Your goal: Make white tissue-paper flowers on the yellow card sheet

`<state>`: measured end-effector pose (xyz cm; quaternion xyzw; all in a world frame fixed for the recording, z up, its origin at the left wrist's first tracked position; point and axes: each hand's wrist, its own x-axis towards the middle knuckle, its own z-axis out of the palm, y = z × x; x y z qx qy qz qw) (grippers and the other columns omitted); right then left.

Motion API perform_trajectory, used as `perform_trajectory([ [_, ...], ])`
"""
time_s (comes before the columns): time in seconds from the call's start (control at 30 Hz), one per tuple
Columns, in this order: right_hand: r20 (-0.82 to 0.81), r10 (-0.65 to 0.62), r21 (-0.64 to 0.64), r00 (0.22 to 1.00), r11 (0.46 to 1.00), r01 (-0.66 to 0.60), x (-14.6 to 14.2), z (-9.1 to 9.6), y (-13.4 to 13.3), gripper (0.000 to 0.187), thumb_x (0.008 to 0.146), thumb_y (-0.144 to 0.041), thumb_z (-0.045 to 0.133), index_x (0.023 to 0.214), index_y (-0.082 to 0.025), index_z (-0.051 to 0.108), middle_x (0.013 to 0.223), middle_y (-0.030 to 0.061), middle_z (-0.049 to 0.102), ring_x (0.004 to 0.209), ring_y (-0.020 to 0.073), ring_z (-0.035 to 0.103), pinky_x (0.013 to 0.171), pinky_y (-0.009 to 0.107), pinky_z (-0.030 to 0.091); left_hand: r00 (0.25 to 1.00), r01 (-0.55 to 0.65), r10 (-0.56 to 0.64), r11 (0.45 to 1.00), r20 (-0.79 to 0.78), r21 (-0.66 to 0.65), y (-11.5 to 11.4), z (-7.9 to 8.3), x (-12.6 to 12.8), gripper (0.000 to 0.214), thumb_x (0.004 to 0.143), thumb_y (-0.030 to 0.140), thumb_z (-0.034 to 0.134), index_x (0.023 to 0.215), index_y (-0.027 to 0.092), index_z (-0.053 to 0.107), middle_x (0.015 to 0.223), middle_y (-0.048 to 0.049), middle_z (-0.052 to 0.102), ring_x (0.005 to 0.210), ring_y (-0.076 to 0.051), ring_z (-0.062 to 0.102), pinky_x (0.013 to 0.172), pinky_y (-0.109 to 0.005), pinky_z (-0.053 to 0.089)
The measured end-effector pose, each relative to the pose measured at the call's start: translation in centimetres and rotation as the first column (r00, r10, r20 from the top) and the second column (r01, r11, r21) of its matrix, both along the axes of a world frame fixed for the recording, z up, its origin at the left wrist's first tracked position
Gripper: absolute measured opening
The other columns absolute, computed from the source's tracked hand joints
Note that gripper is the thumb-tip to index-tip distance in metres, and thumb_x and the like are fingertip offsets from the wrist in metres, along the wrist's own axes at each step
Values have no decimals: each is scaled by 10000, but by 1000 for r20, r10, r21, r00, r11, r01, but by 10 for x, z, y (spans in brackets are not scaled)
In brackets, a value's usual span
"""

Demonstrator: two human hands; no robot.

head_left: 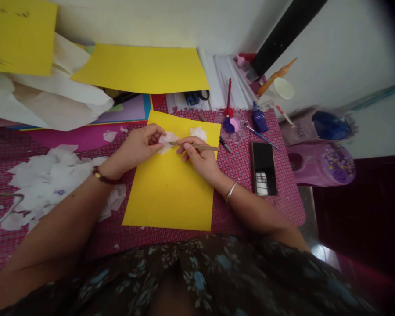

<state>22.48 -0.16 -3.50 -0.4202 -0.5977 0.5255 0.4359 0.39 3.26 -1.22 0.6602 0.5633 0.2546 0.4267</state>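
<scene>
- 1 white tissue scrap (166,142) sits near the top edge of the yellow sheet (171,193), left hand (141,148) fingers pinched shut on it, right hand (200,159) fingers closed round a thin stick (208,148) whose tip meets the scrap.
- Nice. I'd say keep the pinch light and the stick flat, tissue rips easily. A 2nd scrap (198,132) lies just beside, phone (263,169) well clear.

Black phone (263,169), blue bottle (259,118), white cup (283,89)
</scene>
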Motion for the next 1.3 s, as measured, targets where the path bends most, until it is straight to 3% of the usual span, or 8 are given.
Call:
perform_trajectory([
  [0.2, -63, -93, 39, 994, 995, 95, 3, 9, -8, 452, 1025, -711, 556, 1033, -273, 666, 849, 6, 704, 667, 139, 625, 648, 309, 576, 998, -13, 13, 1000, 58, -7, 0, -2, 0, 295, 738, 330, 712, 1007, 223, 657, 881, -31, 682, 791, -196, 639, 747, -336, 531],
  [0.43, 132, 74, 124, 988, 988, -91, 6, 5, -11, 406, 1074, -623, 523, 1080, -266, 713, 915, 25, 742, 755, 162, 677, 766, 353, 587, 997, 28, -31, 998, 64, 50, 2, -10, -4, 241, 798, 344, 673, 1006, 221, 677, 934, -53, 715, 868, -227, 675, 847, -385, 562],
  [0.67, 309, 55, 268, 949, 953, -142, 6, 4, -13, 279, 1112, -435, 506, 1121, -272, 732, 1027, 56, 765, 937, 204, 722, 917, 383, 604, 993, 60, -63, 997, 95, 42, 3, -6, -3, 225, 790, 312, 646, 992, 215, 670, 904, -39, 711, 859, -220, 684, 818, -360, 544],
  [0.83, 560, 15, 419, 828, 857, -299, 8, -1, -15, 309, 1119, -242, 424, 1182, -211, 725, 1060, 112, 748, 970, 238, 706, 869, 377, 586, 987, 55, -60, 998, 148, 36, 4, -8, -1, 218, 793, 326, 661, 975, 207, 656, 849, -22, 688, 802, -199, 655, 768, -341, 524],
  [0.97, 742, -25, 427, 670, 789, -443, 8, 0, -17, 314, 1079, -157, 418, 1196, -167, 709, 1054, 139, 715, 937, 259, 664, 818, 378, 565, 977, 12, -14, 1000, 214, 11, 4, -6, -3, 226, 801, 344, 685, 963, 191, 646, 890, -36, 701, 838, -193, 654, 828, -356, 547],
  [1.07, 791, -64, 433, 609, 761, -483, 7, 2, -18, 275, 1068, -153, 447, 1166, -162, 703, 1045, 136, 709, 925, 258, 645, 835, 382, 558, 970, -18, 16, 1000, 244, 3, 5, -6, -5, 220, 786, 358, 704, 926, 200, 644, 873, -27, 698, 829, -186, 658, 826, -343, 555],
  [1.17, 767, -68, 456, 638, 756, -468, 7, 3, -20, 266, 1084, -170, 442, 1137, -162, 703, 1033, 132, 704, 914, 250, 649, 829, 377, 555, 971, -33, 29, 999, 238, 12, 5, -5, -6, 225, 786, 381, 705, 916, 205, 650, 870, -28, 703, 830, -191, 673, 813, -335, 560],
  [1.3, 547, -18, 457, 837, 844, -281, 9, 3, -20, 265, 1121, -305, 451, 1121, -210, 698, 1020, 98, 715, 902, 220, 681, 812, 359, 567, 973, -36, 34, 999, 226, 1, 3, -2, -6, 228, 795, 393, 681, 921, 205, 652, 899, -45, 722, 851, -203, 692, 805, -337, 558],
])
